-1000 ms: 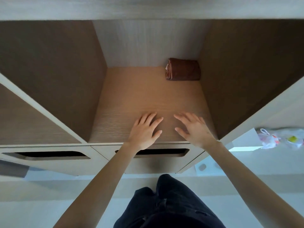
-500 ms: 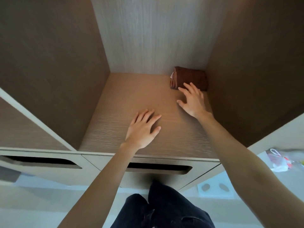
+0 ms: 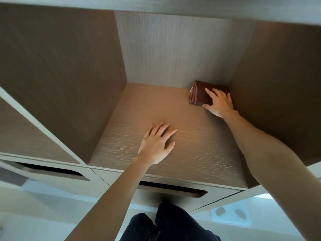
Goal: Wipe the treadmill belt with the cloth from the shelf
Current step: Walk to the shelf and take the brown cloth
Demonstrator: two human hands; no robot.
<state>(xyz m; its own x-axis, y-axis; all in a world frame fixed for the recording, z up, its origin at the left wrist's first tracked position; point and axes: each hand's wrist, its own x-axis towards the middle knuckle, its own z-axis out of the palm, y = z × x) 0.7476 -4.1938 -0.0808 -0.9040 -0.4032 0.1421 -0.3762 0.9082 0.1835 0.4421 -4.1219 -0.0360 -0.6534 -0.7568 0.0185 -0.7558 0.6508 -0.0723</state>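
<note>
Wood-grain shelf [image 3: 147,105], open compartment. Folded brown cloth [image 3: 198,94] lies in the back right corner. Right hand [image 3: 219,105] rests on it, fingers [image 3: 211,92] straight, thumb at its front edge, nothing gripped. Left hand [image 3: 156,145] lies flat, empty. Cloth probably light, soft, limp: pinch the whole folded stack.

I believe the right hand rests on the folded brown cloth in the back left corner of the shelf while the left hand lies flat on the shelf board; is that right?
Not quite: the head view shows the folded brown cloth in the back right corner, not the back left. The right hand does rest on it, and the left hand lies flat on the shelf board.
</note>
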